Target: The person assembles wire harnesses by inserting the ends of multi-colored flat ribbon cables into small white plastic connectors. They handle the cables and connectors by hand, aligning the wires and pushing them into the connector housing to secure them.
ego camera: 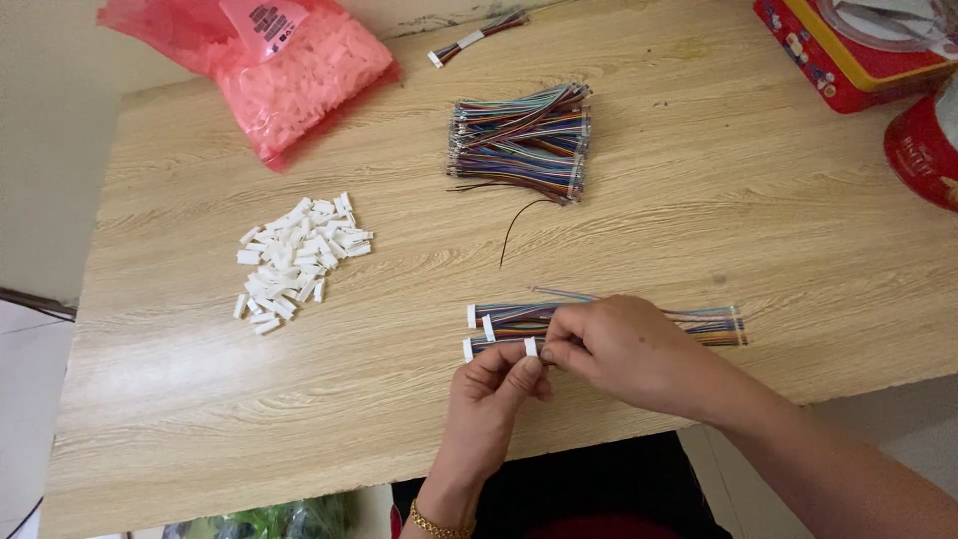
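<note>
Near the front edge of the table point(200, 399), your left hand point(489, 399) pinches a small white plug point(531, 346). Your right hand point(619, 349) grips the coloured wires point(714, 325). Hold the plug still and line the wires up straight.

soft, even daylight fills the view, bright without harshness. the wooden table point(699, 200) shows a pale sheen toward 12 o'clock. shadows are faint and short, hugging the pile of white connectors point(297, 260) and the wire bundle point(524, 140). focus is sharp centrally; corners at 1 and 7 o'clock soften slightly.
</note>
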